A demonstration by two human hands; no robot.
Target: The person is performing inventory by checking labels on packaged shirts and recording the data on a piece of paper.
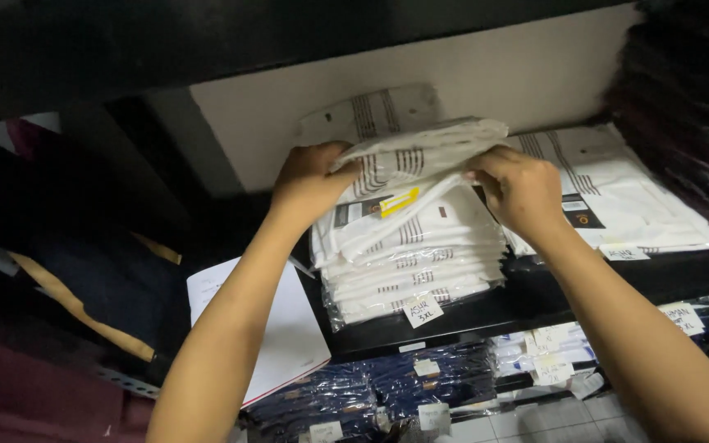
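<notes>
The left hand point(309, 182) and the right hand point(523, 190) both have their fingers closed on one folded white shirt in a clear bag point(408, 160), one hand at each end. This shirt lies between the fingers, on top of a stack of about six similar shirts point(412, 271) on the dark shelf point(453, 324). A second white stack point(617, 197) is just beside it; one paper sheet point(289, 328) lies at the left.

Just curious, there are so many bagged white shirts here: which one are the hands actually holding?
The top shirt of the middle stack, with a yellow tag. The left hand and right hand grip its ends, bending it upward, while the shirts below lie flat.
</notes>
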